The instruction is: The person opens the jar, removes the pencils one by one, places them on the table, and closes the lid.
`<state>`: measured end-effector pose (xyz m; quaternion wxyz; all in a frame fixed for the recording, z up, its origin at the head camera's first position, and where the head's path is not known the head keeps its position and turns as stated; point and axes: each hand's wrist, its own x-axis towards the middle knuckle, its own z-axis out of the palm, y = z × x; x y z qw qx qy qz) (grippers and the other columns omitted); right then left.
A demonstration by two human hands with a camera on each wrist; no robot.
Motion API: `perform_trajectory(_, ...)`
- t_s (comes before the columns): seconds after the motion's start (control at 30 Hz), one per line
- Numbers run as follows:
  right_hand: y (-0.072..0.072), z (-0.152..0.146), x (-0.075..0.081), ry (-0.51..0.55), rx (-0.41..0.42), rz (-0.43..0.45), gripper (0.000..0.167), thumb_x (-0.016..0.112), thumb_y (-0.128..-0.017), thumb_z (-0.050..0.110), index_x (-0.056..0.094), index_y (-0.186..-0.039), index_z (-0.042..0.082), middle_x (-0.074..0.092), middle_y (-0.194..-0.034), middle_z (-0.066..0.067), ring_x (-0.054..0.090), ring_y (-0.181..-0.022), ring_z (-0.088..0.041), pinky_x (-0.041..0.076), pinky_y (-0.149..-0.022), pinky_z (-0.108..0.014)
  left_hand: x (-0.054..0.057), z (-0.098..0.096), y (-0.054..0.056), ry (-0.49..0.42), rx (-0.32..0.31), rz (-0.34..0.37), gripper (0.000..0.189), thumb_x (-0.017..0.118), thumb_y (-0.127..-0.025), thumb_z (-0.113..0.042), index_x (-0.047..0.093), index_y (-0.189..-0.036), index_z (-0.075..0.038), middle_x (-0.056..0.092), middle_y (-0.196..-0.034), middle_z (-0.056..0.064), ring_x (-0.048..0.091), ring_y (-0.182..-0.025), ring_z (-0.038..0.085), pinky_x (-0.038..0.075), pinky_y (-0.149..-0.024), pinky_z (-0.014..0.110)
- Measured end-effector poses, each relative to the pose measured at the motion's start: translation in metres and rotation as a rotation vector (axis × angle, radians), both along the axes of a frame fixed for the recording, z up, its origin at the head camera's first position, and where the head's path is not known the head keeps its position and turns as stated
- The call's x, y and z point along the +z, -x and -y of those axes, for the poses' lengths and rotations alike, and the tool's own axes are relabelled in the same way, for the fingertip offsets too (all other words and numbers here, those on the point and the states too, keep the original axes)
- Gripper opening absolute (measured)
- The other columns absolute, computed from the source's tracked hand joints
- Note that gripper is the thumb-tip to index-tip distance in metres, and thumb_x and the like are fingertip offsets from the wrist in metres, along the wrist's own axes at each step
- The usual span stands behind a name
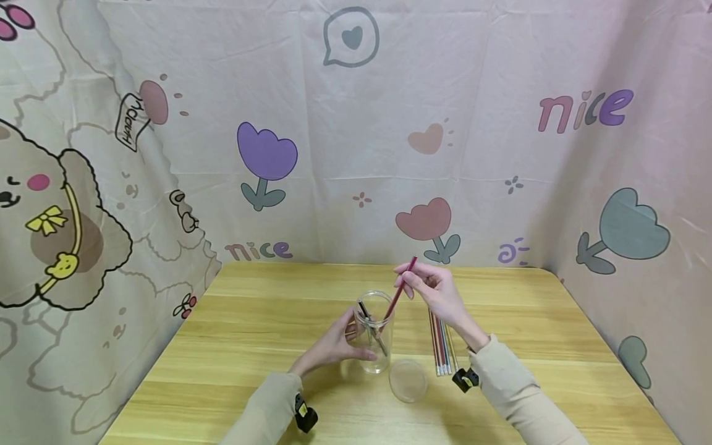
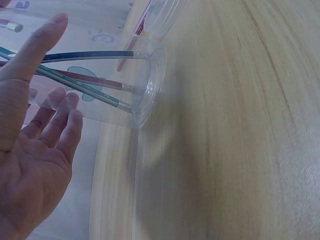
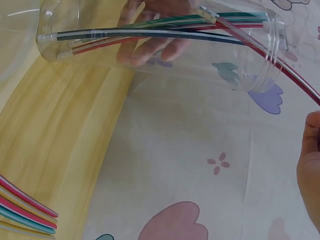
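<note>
A clear jar (image 1: 375,366) stands upright on the table, and my left hand (image 1: 334,343) grips it round the side. Inside lean a dark pencil (image 2: 95,55), a green pencil (image 2: 85,90) and a red pencil (image 3: 107,43), their metal-capped ends at the jar's bottom. My right hand (image 1: 443,299) is above and right of the jar's mouth. It pinches another red pencil (image 1: 399,294) near its upper end. That pencil slants down through the mouth, its metal-capped lower end inside the jar. In the right wrist view, only part of my right hand (image 3: 311,167) shows.
A round translucent lid (image 1: 408,381) lies on the table just right of the jar's base. Several pencils (image 1: 439,346) lie side by side under my right forearm. The wooden table (image 1: 250,321) meets a printed cloth (image 1: 356,123) at the back and sides.
</note>
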<state>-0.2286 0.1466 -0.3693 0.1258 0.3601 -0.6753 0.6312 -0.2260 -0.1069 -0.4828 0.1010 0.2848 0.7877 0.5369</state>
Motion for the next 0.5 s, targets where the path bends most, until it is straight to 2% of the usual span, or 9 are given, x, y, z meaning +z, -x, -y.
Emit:
perform_trajectory(0.23, 0.0004, -0.0051, 0.0048, 0.125, -0.009, 0.019, 0.021, 0.054, -0.101, 0.001, 0.072, -0.109, 0.007, 0.074, -0.086, 0.006, 0.053, -0.061, -0.014, 0.049, -0.064, -0.019, 0.0019, -0.0004, -0.0001, -0.013, -0.007, 0.010, 0.087, 0.090, -0.073, -0.017, 0.039, -0.143, -0.007, 0.054, -0.146, 0.023, 0.050, -0.138, 0.042, 0.040, -0.119, 0.058)
perform_trajectory(0.37, 0.0006, -0.0074, 0.0070, 0.184, 0.013, 0.015, 0.024, 0.051, -0.102, -0.002, 0.070, -0.113, 0.008, 0.073, -0.089, 0.007, 0.052, -0.064, -0.009, 0.049, -0.062, -0.016, 0.0016, -0.0007, 0.0002, -0.023, -0.012, 0.016, 0.086, 0.090, -0.073, -0.015, 0.039, -0.142, -0.006, 0.052, -0.146, 0.026, 0.050, -0.138, 0.043, 0.040, -0.119, 0.057)
perform_trajectory(0.5, 0.0009, -0.0097, 0.0091, 0.262, 0.083, 0.035, 0.030, 0.048, -0.101, -0.006, 0.069, -0.116, 0.008, 0.073, -0.094, 0.005, 0.054, -0.071, -0.005, 0.049, -0.064, -0.013, 0.0009, -0.0008, 0.0003, -0.023, -0.014, 0.016, 0.085, 0.089, -0.073, -0.015, 0.039, -0.142, -0.004, 0.052, -0.147, 0.026, 0.050, -0.139, 0.043, 0.040, -0.119, 0.057)
